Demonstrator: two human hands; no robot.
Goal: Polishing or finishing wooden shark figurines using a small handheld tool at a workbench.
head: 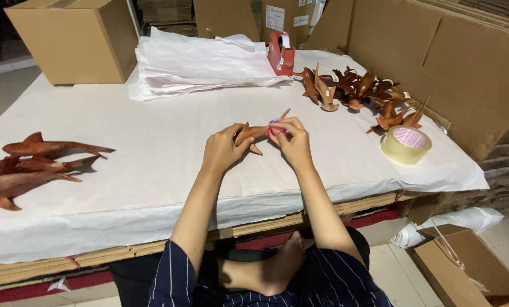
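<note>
Head view, wooden fish (253,135) half hidden, both hands

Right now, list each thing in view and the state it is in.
Left hand: gripping the small wooden fish.
Right hand: pinching the fish's tail end.
Tape roll: lying flat on the paper-covered table.
Red tape dispenser: standing upright.
White paper stack: loosely piled.
Cardboard box: closed.

Both hands, left hand (223,149) and right hand (291,142), on wooden fish carving (253,135).
</note>
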